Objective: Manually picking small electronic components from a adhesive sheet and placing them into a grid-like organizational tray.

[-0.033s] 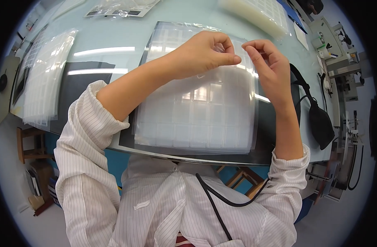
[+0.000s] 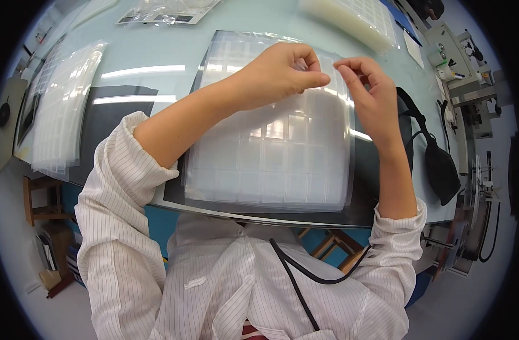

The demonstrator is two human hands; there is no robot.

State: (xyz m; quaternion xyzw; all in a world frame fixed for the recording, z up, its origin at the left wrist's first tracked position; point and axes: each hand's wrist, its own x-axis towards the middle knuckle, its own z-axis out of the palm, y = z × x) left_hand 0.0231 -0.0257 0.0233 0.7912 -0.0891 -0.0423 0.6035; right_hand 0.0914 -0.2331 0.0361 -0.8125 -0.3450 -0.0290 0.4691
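Note:
A stack of clear plastic sheets, marked with a grid of square pockets, lies in front of me on a dark mat. Over its far part is my left hand, fingers curled in and thumb pressed toward them. My right hand faces it near the stack's far right corner, thumb and forefinger pinched together. A small gap separates the two hands. Whatever sits between the fingertips is too small or too see-through to make out. Window light glares off the middle of the sheets.
Another stack of clear pocketed sheets lies at the left of the glass-topped table. A thicker pale stack stands at the far right, and a clear plastic bag at the far edge. A black pouch with a strap lies right of my right forearm.
My hands have shifted very slightly, the left thumb drawing a little to the left. The sheets have not moved.

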